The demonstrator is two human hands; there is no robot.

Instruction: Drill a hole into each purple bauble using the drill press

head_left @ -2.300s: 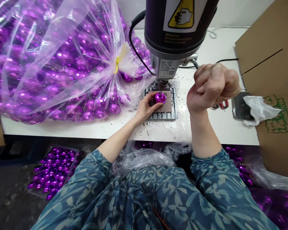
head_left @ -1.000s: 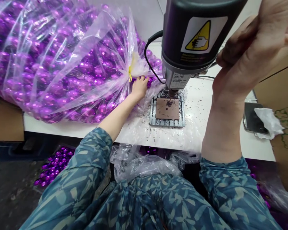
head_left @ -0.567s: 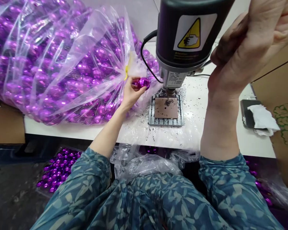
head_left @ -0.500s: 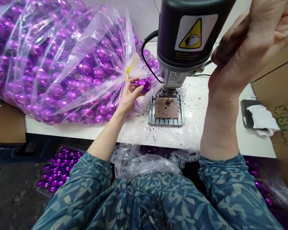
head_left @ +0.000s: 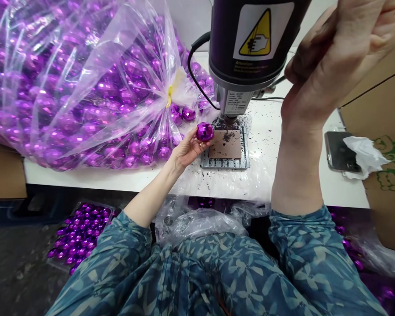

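My left hand (head_left: 188, 151) pinches a shiny purple faceted ball (head_left: 205, 131) at the left edge of a brown board (head_left: 233, 149). That board lies on the slotted metal base (head_left: 222, 164) of a drill press (head_left: 250, 72), with dark shavings and a small dark hole on it. Beside the machine, my right hand (head_left: 335, 61) is raised and closed around the end of its feed lever (head_left: 278, 80); the fingers partly hide the grip. The drill's chuck (head_left: 230, 119) is above the board, and the ball is to the left of it.
A big clear bag (head_left: 85, 96) of purple balls, tied in yellow, fills the left of the white table (head_left: 75, 179). A phone (head_left: 340, 151) with crumpled tissue (head_left: 365, 153) lies at right, near a cardboard box (head_left: 390, 206). More balls (head_left: 80, 232) sit below on the left.
My left hand has brought the ball from beside the bag's tied neck toward me and right, to the board's edge. The right hand keeps its hold on the lever. The view has shifted slightly.
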